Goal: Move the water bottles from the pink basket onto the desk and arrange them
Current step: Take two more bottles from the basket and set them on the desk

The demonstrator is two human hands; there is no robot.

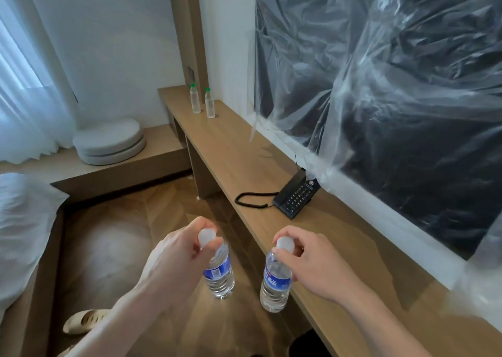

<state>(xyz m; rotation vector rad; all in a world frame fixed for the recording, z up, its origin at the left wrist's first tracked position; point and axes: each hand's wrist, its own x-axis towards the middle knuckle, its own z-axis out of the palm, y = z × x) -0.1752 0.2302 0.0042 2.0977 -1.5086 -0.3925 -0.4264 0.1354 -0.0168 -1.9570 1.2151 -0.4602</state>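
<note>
Two bare hands reach forward, each pinching a white-capped water bottle by its cap: the left hand (181, 250) holds the left bottle (217, 271) over the wooden floor, the right hand (312, 261) holds the right bottle (275, 279) at the front edge of the desk (244, 153). Farther along the desk sit a black telephone (296, 197) (cord coiled beside it) and, well beyond, two green-capped bottles (202, 102) standing upright side by side.

A hotel room: bed (24, 220), long wall desk (233, 150), corded telephone (296, 196), sheer curtains (24, 85).
</note>
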